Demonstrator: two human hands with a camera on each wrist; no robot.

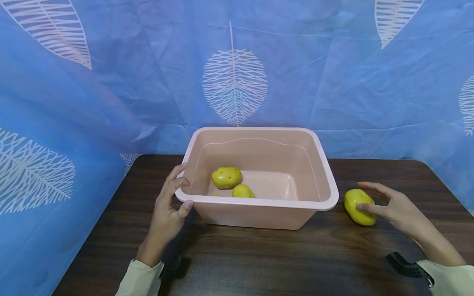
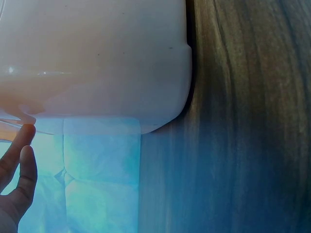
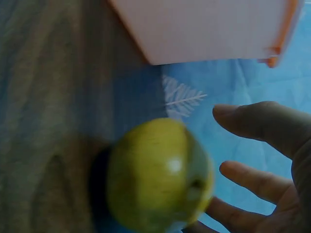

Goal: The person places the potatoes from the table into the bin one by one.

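A pale pink plastic basin [image 1: 255,213] stands on the table. My left hand [image 1: 168,209] grips its near left corner, fingertips over the rim and thumb at the front edge. In the left wrist view, fingers [image 2: 26,170] of this hand show beside the basin wall. Inside lie a yellow potato [image 1: 226,177], a second potato [image 1: 243,191] partly hidden by the front rim, and a sliver of another yellow thing. To the right, another potato [image 1: 360,207] rests on the table. Around it my right hand [image 1: 396,207] is spread; the right wrist view shows the thumb apart from it.
The dark wood-grain table [image 1: 259,263] ends just behind the basin. A blue cloth [image 1: 148,74] with white leaf prints hangs behind and along the left side. Dark straps are on both wrists, below pale sleeves [image 1: 140,279].
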